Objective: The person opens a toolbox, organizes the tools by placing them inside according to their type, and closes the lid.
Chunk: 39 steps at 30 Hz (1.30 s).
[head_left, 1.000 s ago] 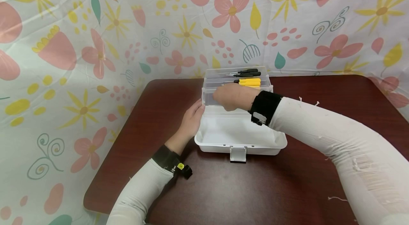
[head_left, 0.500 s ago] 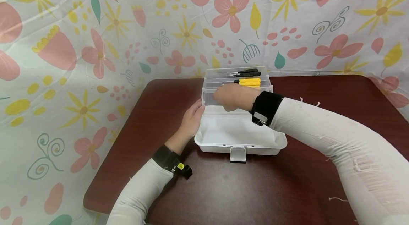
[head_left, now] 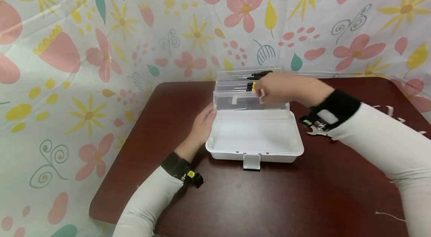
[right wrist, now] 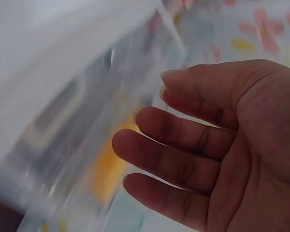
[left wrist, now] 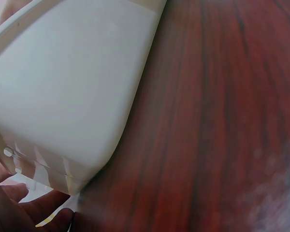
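From the head view, I see the white box on the tabletop, its clear trays stepped up behind it, probably so every row stays within reach. Black tools lie in the rear tray, yellow tools in the one before; the handles point right, which seems to suit the right hand. That hand is over the yellow handles, covering most of them; whether it touches them I can't tell. The left hand rests against the left end where box meets trays, likely steadying it. A wrench lies right of the box, partly behind the wrist strap.

The left wrist view gives the box's side close up, with the left fingers at its corner, pinching nothing that shows; no tools appear there.

The right wrist view shows what the head view hides: the right fingers are loosely spread, thumb tip near the forefinger, nothing visible between. Behind them the yellow is only a blur.
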Motion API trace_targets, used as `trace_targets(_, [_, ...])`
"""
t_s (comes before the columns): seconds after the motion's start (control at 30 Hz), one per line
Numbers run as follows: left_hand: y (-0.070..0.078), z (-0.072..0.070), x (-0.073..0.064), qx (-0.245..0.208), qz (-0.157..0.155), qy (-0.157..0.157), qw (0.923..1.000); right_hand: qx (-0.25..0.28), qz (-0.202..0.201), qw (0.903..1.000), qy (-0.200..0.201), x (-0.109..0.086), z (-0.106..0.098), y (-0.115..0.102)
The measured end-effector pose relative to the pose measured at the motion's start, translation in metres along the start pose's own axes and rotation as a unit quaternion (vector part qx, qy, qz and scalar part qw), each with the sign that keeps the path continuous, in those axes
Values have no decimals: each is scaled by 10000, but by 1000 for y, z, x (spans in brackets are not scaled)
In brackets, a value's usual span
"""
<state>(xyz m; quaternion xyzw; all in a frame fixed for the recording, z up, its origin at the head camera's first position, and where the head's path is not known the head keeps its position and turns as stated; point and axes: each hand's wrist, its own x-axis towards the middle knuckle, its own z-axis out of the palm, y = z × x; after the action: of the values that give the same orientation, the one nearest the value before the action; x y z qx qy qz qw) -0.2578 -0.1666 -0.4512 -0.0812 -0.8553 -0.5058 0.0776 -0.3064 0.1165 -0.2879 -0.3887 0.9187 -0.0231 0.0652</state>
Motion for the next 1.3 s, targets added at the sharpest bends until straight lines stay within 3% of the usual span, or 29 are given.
trace_targets(0.13, [0, -1, 0, -25, 11, 17, 10000, 272, 464, 9985, 121, -32, -2, 48])
trace_targets(0.27, [-2, -1, 0, -69, -31, 4, 10000, 528, 984, 9935, 214, -65, 10, 93])
trace_targets(0.5, [0, 0, -1, -143, -99, 52, 9998, 700, 1645, 9832, 380, -114, 50, 140])
trace_targets(0.9, [-3, 5, 1, -211, -23, -48, 9998, 1789, 2429, 9531, 247, -157, 118, 160])
trace_targets(1.07, [-1, 4, 0, -157, -70, -68, 9998, 1503, 2375, 9589, 387, -162, 131, 164])
trace_targets(1.3, [1, 1, 0, -85, -45, -24, 10000, 1704, 2373, 9554, 442, -164, 140, 167])
